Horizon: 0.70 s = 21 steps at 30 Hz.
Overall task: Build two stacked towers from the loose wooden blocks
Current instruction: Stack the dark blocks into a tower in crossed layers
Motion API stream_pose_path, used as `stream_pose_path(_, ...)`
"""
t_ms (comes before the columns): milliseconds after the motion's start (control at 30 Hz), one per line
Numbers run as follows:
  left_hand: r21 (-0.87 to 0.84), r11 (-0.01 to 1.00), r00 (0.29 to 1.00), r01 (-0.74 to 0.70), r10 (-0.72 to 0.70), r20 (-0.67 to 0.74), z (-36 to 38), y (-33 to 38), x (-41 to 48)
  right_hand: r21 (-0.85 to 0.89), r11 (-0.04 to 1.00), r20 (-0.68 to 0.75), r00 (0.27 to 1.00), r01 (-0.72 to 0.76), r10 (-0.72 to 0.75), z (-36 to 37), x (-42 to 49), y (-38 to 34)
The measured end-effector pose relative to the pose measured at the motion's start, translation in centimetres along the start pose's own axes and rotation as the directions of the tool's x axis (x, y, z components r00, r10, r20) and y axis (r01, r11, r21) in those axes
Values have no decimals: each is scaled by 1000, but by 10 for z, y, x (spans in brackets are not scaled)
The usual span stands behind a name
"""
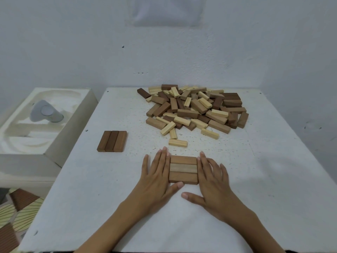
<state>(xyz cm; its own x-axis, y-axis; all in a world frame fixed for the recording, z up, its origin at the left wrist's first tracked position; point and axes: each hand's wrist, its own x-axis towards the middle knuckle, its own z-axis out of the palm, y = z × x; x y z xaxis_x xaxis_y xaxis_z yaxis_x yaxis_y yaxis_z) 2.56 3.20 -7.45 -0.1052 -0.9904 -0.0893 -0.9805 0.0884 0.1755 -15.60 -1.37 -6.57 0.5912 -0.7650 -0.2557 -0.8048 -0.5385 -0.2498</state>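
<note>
Since these blocks look like light, rigid, smooth wood, I'd pinch each by its long sides. Left hand (158,177) and right hand (214,181) lie flat, fingers spread, squeezing the three-block base (183,169); second base (112,141) sits left, loose pile (196,109) behind.

A white speckled bench (102,189) stands against a pale grey-blue wall (73,42), which bears a few small dark marks and a faint lighter patch near the top. Left of the bench, and lower, sits a white moulded foam tray (54,141) with a grey rounded object (45,111) lying in its recess. At the bottom left corner shows a floor covering (16,212) with brown and cream striped shapes.
</note>
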Motion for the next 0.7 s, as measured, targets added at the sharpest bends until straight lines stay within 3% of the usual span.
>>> stream_pose_path(100, 10, 1000, 1000, -9, 9, 14, 1, -1, 0, 12, 1000, 11, 1000, 0, 0, -2, 0, -1)
stream_pose_path(333, 107, 994, 989, -38, 52, -135, 15, -9, -1, 58, 998, 10, 1000, -9, 8, -5, 0, -10)
stream_pose_path(467, 61, 997, 989, -40, 48, -138, 9, -8, -3, 50, 999, -57, 998, -9, 11, -7, 4, -14)
stream_pose_path(567, -6, 998, 973, -64, 61, -221, 9, -8, -4, 59, 998, -114, 993, 7, -1, -6, 8, -15)
stream_pose_path(700, 20, 999, 985, -38, 41, -170, 8, -10, -6, 54, 998, -69, 997, -23, 27, -3, 6, -16)
